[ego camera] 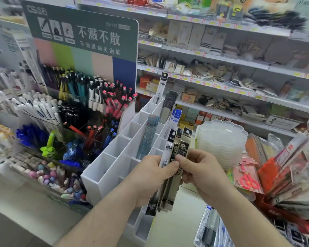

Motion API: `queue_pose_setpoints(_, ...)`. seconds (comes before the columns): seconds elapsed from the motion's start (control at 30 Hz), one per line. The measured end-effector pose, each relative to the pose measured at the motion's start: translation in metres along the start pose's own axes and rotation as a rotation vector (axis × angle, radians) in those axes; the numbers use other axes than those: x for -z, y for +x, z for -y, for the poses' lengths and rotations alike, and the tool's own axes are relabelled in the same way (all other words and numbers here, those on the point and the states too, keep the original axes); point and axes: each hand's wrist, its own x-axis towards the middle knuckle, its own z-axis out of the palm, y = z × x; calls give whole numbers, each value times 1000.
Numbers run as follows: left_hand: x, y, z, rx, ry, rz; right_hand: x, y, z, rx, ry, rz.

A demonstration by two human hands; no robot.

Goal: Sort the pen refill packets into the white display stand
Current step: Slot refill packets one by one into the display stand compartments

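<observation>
Fan of refill packets (169,168) dead centre of frame, upright, just over near end of white display stand (114,157). Left hand (150,177) grips bunch, right hand (202,173) pinches outermost packet, prob peeling one off. Few packets (147,136) already slotted mid-stand and top end, most compartments look bare, so early days imo. Pen racks (82,93) upper left
</observation>
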Motion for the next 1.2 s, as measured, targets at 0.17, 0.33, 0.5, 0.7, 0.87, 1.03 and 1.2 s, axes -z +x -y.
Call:
queue_pose_setpoints(0.17, 4, -7, -3, 18, 1, -107, 1, 3, 1, 3, 44, -77)
queue_pose_setpoints(0.33, 18, -12, -6, -28, -59, -298, 26, 5, -4, 5, 74, -268)
queue_pose_setpoints(0.5, 22, -19, -4, -45, -74, -354, 36, 1, -34, -6, -30, -367)
queue_pose_setpoints(0.7, 20, -20, 3, -60, -73, -367, 13, -3, -75, -105, -93, -351)
queue_pose_setpoints(0.87, 20, -21, 5, -64, -58, -370, 3, 8, -88, -104, -79, -444)
queue_pose_setpoints(1.03, 19, -22, 4, -48, -57, -375, 5, 20, -92, -116, -43, -493)
queue_pose_setpoints(1.2, 20, -23, 6, -47, -52, -367, 19, 30, -87, -52, 24, -612)
